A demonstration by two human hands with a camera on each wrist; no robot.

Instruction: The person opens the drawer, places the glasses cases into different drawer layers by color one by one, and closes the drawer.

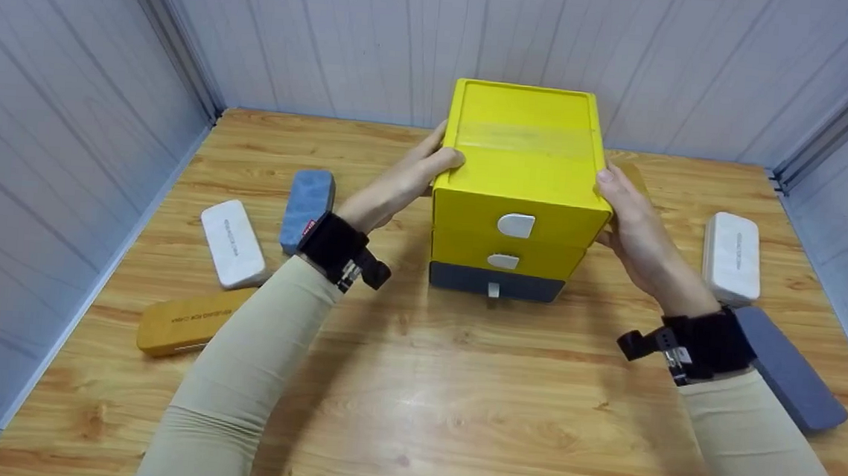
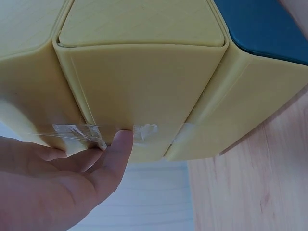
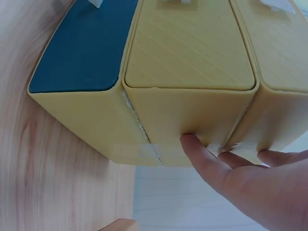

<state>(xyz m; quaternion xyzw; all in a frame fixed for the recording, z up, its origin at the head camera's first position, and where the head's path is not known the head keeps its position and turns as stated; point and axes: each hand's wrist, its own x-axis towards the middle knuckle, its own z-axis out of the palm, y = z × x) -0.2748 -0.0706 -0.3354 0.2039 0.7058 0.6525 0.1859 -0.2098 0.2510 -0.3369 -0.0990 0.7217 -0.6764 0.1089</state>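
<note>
- Head view: pale walls [image 1: 348, 38] behind and to both sides, around a wood-grained table [image 1: 410, 431].
- Toward the back of the table, near the middle: drawers [image 1: 521, 185], three high, two yellow fronts over a blue drawer [image 1: 466, 280] at the bottom, each with a white tab [image 1: 517, 226].
- Across the yellow top: a clear strip of tape [image 1: 524, 137].
- Hands apart, one to each side of the drawers: left hand [image 1: 407, 173] with thumb on the top's left edge, right hand [image 1: 637, 227] with thumb at the right edge.
- At left on the table: a white case [image 1: 232, 243], a blue case [image 1: 306, 211] just beside, and a yellow case [image 1: 191, 319] nearer, partly behind the left sleeve [image 1: 235, 374].
- At right: another white case [image 1: 734, 258], with a grey-blue case [image 1: 795, 376] nearer, partly behind the right wristband [image 1: 711, 344].
- Left wrist view: left fingers fairly straight, fingertips pressed to the side of the drawers, over tape; thumb out of view.
- Right wrist view: right fingers extended, tips against the opposite side, one on the middle unit; a ragged white line [image 3: 137, 120] along the seam beside the blue drawer.
</note>
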